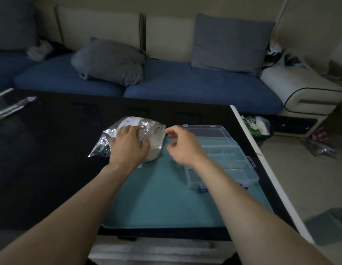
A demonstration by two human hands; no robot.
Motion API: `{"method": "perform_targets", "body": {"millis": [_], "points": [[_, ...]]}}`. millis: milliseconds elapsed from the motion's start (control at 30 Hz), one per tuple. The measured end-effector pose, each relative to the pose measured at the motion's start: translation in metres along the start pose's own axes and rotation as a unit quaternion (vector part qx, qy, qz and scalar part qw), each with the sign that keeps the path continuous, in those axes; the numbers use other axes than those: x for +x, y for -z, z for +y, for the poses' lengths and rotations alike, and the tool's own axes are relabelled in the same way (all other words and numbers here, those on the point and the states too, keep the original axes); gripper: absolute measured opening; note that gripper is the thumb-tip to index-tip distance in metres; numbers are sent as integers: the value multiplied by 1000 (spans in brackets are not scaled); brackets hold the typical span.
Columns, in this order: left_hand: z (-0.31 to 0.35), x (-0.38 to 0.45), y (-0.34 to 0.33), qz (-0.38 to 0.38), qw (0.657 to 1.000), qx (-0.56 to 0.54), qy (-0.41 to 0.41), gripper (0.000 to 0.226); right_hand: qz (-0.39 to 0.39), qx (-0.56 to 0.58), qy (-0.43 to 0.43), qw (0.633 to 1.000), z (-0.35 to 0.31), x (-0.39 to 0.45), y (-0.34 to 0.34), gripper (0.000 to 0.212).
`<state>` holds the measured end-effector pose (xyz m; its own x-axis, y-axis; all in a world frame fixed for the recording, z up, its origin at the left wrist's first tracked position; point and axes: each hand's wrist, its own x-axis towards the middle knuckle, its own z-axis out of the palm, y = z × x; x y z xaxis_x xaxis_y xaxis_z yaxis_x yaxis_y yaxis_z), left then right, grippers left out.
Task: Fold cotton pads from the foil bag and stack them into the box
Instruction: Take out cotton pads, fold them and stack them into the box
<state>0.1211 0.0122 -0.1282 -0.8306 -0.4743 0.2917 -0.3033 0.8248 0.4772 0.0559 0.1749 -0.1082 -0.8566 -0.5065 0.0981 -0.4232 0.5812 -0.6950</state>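
The foil bag (128,134) lies on its side just left of the frame's centre, partly on the dark desk (51,159) and partly on the teal mat (156,197), with its open mouth turned to the right. That way the stack of cotton pads (155,142) showing at the mouth faces the free hand. The left hand (128,144) rests flat on top of the bag, fingers (144,147) spread over the foil and reaching to the mouth, to my eye pinning the light bag so it won't slide when a pad is drawn out.

The right hand (182,145) hovers just beside the mouth, apart from it. Its thumb and forefinger are curled toward each other as if readying a pinch, and I see nothing between them, though the blur makes that hard to swear to.

The clear box (223,159) sits right of centre on the mat, its lid thrown back toward the sofa (166,83), so its compartments stand open close by the working hand. I can make out no pads inside it, so the folding looks barely begun.
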Motion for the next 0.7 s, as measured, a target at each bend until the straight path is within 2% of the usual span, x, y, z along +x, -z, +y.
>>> {"method": "perform_targets", "body": {"millis": [67,167,267,367,433,567,700], "points": [[-4,0,4,36,999,-30,-9,31,-58,-7,-5,998,1,2,-16,61],[-5,-3,11,45,996,-61,-38,26,-70,47,16,996,1,3,-31,72],[-9,-5,15,17,994,-109,-20,28,-48,73,55,995,-3,6,-41,57],[-11,-6,24,-10,990,-141,15,30,1,44,72,996,-5,9,-40,34],[-10,-8,30,-21,984,-172,43,28,6,13,95,995,-6,8,-36,21],[-9,-9,34,-25,976,-202,74,27,-4,-81,139,987,-8,5,-32,17],[-4,-8,34,-17,980,-185,71,29,52,-70,164,983,-4,5,-26,17]]}}
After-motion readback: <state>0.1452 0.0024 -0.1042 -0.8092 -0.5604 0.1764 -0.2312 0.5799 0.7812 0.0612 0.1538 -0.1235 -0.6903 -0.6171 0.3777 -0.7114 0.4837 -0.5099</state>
